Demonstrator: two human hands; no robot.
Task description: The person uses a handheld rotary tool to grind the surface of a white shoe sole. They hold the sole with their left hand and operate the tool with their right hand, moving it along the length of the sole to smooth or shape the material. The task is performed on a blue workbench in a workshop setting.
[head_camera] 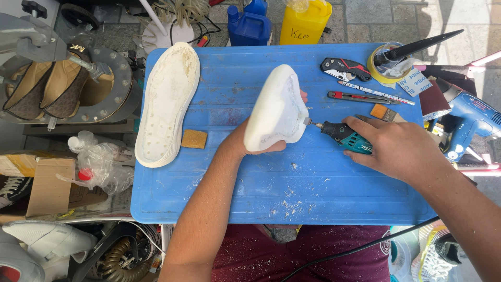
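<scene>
My left hand [250, 143] holds a white shoe sole [276, 109] tilted up on edge above the blue board [313, 193]; most of that hand is hidden behind the sole. My right hand [396, 149] grips a small teal and black rotary tool [344, 136], its tip touching the right edge of the held sole. A second white sole [167, 102] lies flat at the board's left. White shavings are scattered on the board near me.
On the board lie a tan sanding block [194, 139], a folding utility knife [345, 69], a red-handled cutter [360, 97], a brush [387, 112] and a tape roll [386, 65]. A blue heat gun [469, 120] sits right; blue and yellow canisters behind; shoes at left.
</scene>
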